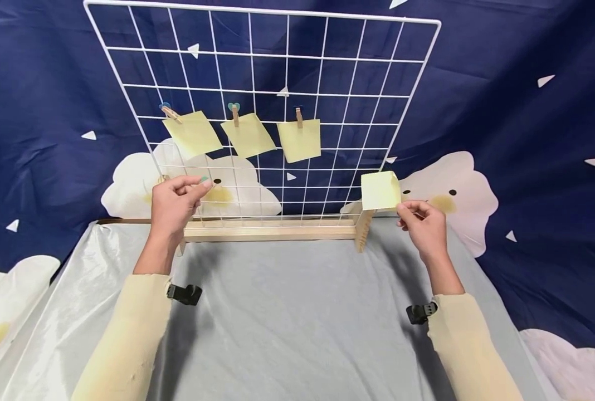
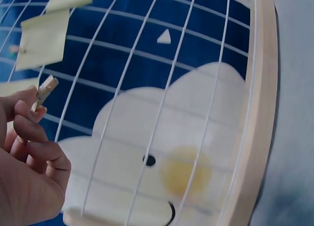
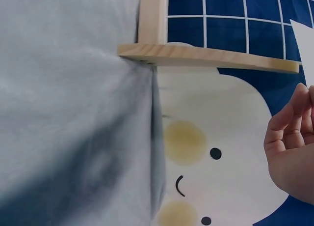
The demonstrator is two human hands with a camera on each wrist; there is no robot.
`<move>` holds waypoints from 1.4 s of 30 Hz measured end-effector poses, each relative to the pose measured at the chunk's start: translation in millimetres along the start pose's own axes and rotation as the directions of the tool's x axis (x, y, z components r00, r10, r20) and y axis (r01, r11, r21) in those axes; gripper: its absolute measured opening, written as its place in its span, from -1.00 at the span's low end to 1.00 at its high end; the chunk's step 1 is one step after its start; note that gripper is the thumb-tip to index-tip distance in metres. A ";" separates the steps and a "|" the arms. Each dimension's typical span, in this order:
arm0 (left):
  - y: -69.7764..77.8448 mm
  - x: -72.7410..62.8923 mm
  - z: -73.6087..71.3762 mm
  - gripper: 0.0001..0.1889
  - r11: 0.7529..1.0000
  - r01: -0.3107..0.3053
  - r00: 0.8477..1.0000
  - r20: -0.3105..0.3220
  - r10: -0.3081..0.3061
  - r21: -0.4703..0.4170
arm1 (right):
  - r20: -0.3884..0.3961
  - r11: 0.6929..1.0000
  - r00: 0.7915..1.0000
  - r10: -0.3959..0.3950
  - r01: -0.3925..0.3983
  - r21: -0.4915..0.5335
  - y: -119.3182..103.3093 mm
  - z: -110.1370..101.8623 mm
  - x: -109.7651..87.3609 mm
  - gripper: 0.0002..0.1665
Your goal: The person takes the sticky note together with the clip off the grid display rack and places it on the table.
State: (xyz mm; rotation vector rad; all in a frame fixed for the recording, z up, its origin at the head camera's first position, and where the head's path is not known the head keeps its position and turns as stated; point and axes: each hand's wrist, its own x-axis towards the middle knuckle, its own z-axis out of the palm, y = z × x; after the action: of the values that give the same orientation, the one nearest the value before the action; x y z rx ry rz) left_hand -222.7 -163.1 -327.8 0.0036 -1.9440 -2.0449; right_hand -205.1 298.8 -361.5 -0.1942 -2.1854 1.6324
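Pale yellow notes hang on a white wire grid with a light wooden base. The surface is silvery grey. Behind it, the backdrop is navy with white clouds and triangles.

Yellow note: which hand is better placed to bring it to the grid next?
Right, probably. The right hand pinches the yellow note beside the grid; the left hand holds a clothespin.

The right wrist view's edge cuts off the sticky note.
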 end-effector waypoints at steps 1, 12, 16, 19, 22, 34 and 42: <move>-2.0 -1.0 -4.0 -0.93 1.000 0.000 1.000 -0.008 0.000 -0.002 | 0.001 1.000 1.000 0.009 -0.009 -0.007 2.2 -1.5 -1.1 -0.73; -18.4 -10.1 -50.1 -0.91 0.997 0.078 0.997 -0.024 -0.078 -0.015 | 0.031 0.996 0.999 0.031 -0.028 -0.086 25.1 -13.2 -13.3 -0.66; -26.9 -13.1 -65.5 -0.92 0.992 0.117 0.993 0.008 -0.118 0.040 | 0.026 0.993 0.998 0.056 -0.053 -0.110 33.7 -18.8 -14.5 -0.66; -34.4 -16.4 -78.2 -0.91 0.985 0.152 0.988 -0.006 -0.152 0.084 | 0.043 0.988 0.995 0.085 -0.079 -0.134 39.3 -22.6 -15.8 -0.64; -41.3 -18.6 -90.4 -0.90 0.975 0.185 0.983 -0.032 -0.182 0.125 | 0.065 0.978 0.991 0.121 -0.108 -0.176 44.4 -26.4 -17.7 -0.62; -63.4 -23.7 -137.3 -0.90 0.903 0.291 0.957 -0.095 -0.275 0.316 | 0.141 0.950 0.958 0.251 -0.215 -0.229 73.7 -35.4 -24.0 -0.56; -94.0 -29.8 -163.3 -0.88 0.880 0.379 0.925 -0.092 -0.368 0.286 | 0.186 0.933 0.937 0.294 -0.239 -0.269 84.8 -36.3 -28.7 -0.58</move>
State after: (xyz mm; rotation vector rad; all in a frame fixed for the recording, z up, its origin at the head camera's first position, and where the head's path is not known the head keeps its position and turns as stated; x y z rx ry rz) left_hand -180.1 -313.0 -437.9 0.5207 -2.3588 -1.9189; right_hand -175.4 347.1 -439.7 -0.4146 -2.6315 1.5841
